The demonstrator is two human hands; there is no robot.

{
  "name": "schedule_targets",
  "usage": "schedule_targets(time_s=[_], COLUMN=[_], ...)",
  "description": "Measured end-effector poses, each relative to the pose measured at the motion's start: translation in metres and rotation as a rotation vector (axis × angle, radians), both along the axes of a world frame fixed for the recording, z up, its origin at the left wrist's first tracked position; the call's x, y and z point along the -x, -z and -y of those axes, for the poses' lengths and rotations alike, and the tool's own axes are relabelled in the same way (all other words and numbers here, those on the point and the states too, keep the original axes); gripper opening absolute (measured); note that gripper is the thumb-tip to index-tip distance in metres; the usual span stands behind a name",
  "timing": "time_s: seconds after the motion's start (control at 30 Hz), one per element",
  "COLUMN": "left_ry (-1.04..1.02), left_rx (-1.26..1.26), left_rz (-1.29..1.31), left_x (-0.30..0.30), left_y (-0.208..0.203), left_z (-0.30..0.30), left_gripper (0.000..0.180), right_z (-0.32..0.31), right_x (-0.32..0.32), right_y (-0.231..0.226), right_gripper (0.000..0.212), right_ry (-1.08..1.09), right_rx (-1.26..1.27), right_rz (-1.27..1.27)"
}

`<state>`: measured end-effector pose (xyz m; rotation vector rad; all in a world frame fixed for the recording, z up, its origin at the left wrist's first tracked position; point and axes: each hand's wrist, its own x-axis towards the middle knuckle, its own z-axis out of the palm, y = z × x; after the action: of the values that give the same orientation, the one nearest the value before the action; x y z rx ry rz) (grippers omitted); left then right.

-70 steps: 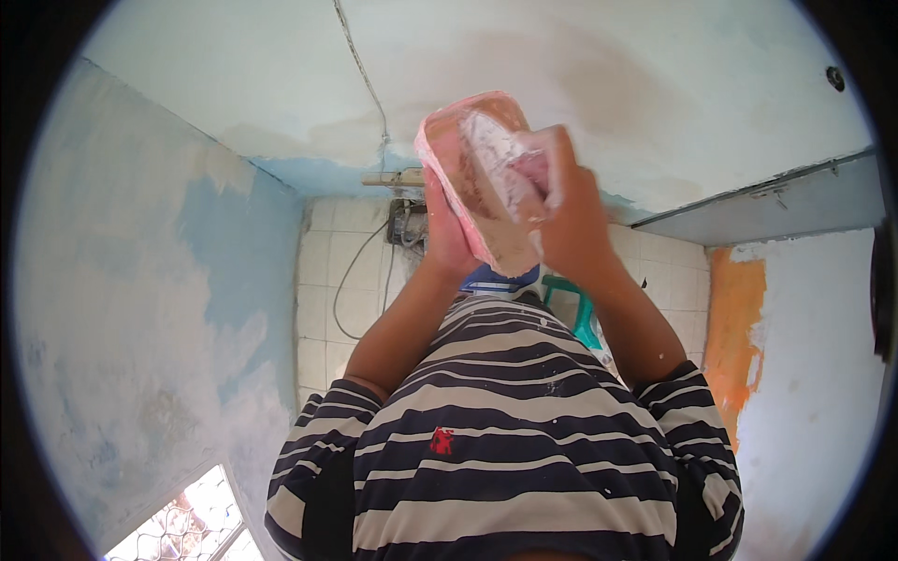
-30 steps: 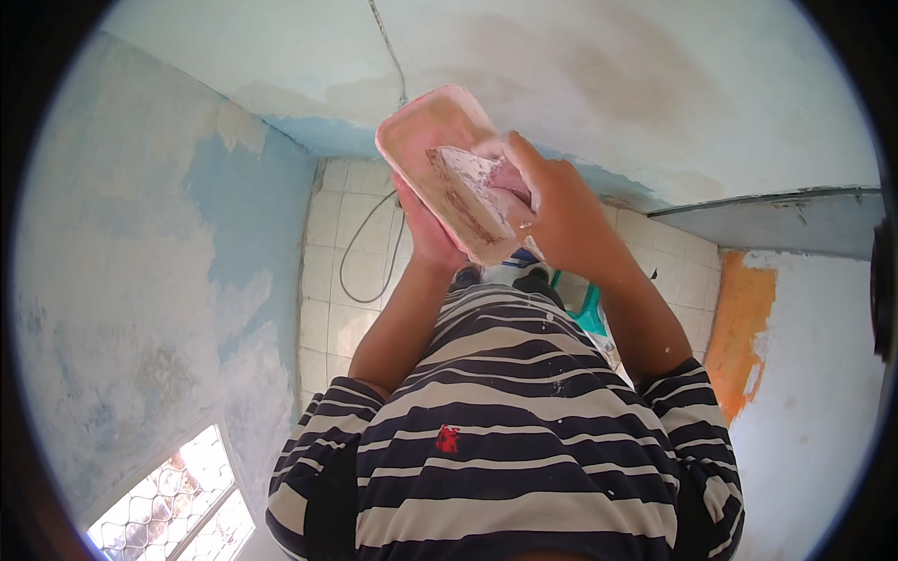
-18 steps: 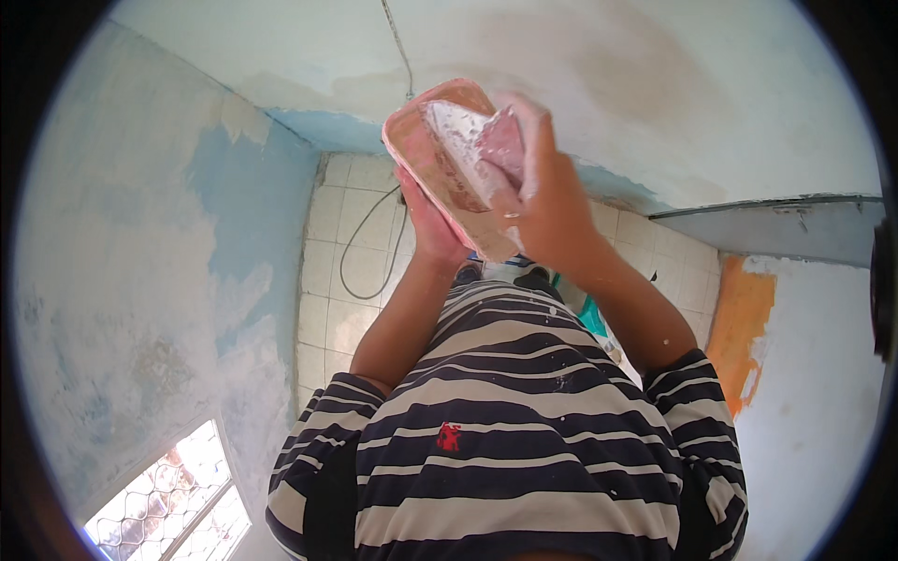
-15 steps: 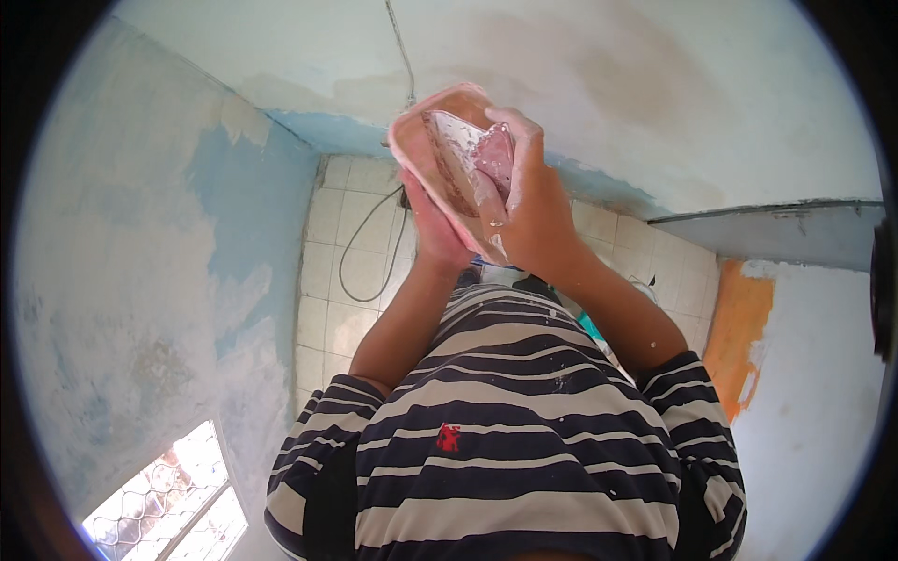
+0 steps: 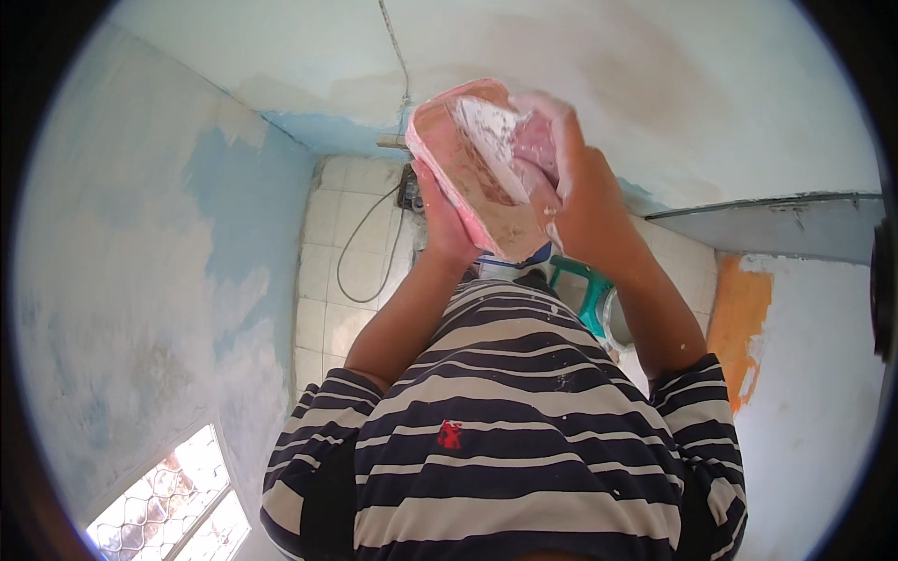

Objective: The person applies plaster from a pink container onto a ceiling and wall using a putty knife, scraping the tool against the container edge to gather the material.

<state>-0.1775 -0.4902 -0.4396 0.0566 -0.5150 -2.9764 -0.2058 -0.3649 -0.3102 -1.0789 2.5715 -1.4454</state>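
Note:
My left hand grips the lower left side of a pink, shallow rectangular tub, raised in front of my chest and tilted so its inside shows. Brownish smears coat the tub's bottom. Closed around a pink putty scraper, my right hand is over the tub's right side. White putty covers part of the scraper's blade. White residue also coats the right thumb and fingers. The scraper's lower end is hidden by that hand.
A patchy white and blue wall is on the left, another wall ahead. On the tiled floor are a dark device with a looped cable, a green plastic stool and a grey bucket. A barred window shows lower left.
My right hand and the scraper have moved right, uncovering more of the tub's inside. The tub has shifted slightly right. More of the green stool and the bucket shows.

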Motion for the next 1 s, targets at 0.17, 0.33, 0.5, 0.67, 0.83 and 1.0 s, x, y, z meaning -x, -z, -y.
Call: schedule_targets(time_s=[0.17, 0.33, 0.5, 0.67, 0.83, 1.0], left_ry=[0.021, -0.004, -0.044, 0.024, -0.078, -0.008], left_rx=[0.036, 0.125, 0.307, 0.059, 0.360, -0.033], left_rz=[-0.060, 0.041, -0.038, -0.101, 0.039, 0.013], left_x=[0.001, -0.003, 0.000, -0.008, -0.011, -0.011], left_y=[-0.011, -0.015, -0.023, -0.010, -0.014, -0.019], left_z=[0.000, -0.012, -0.013, -0.011, -0.007, -0.011], left_gripper=[0.072, 0.073, 0.081, 0.069, 0.079, 0.063], right_z=[-0.005, -0.019, -0.017, -0.018, -0.024, -0.014], right_x=[-0.002, -0.001, -0.001, -0.003, -0.005, -0.016], right_y=[0.005, -0.001, 0.007, -0.006, -0.015, 0.010], right_gripper=[0.051, 0.054, 0.067, 0.068, 0.064, 0.057], right_ry=[-0.025, -0.111, 0.096, -0.160, -0.116, -0.049], right_rx=[-0.263, -0.325, -0.196, -0.342, -0.320, -0.218], right_rz=[0.128, 0.115, -0.016, 0.067, 0.157, 0.033])
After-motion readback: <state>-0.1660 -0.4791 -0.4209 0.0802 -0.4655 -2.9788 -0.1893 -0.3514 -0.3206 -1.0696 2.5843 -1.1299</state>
